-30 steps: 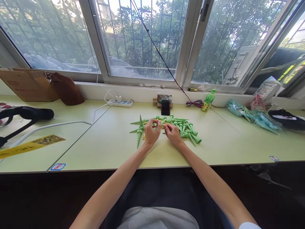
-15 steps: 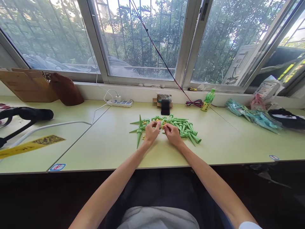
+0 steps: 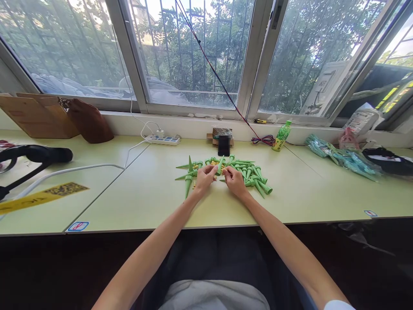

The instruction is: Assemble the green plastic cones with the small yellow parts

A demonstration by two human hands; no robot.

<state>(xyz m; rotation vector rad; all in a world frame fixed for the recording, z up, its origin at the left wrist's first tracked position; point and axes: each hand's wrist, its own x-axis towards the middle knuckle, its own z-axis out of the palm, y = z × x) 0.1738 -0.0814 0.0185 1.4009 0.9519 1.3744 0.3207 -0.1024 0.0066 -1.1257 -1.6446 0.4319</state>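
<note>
My left hand (image 3: 204, 178) is closed on a green plastic cone-shaped spike (image 3: 220, 165), whose tip points up. Just to its right, my right hand (image 3: 235, 181) is pinched, fingertips close to the spike's lower end. A bit of yellow shows near those fingertips, too small to make out fully. More green spikes (image 3: 188, 186) lie left of my left hand, one of them standing upright. A larger heap of green spikes (image 3: 254, 173) spreads beyond and right of my right hand. Small yellow pieces (image 3: 213, 162) lie behind my hands, partly hidden by them.
Behind the heap, a dark phone-like slab (image 3: 223, 146) leans on a small cardboard box (image 3: 217, 132). A green bottle (image 3: 282, 136) and a power strip (image 3: 164, 140) stand along the back. Bagged teal items (image 3: 342, 156) lie right; a white cable (image 3: 80, 168) crosses the left.
The green spike in my left hand shows more plainly and has tilted more upright. My right hand has drawn slightly to the right of it.
</note>
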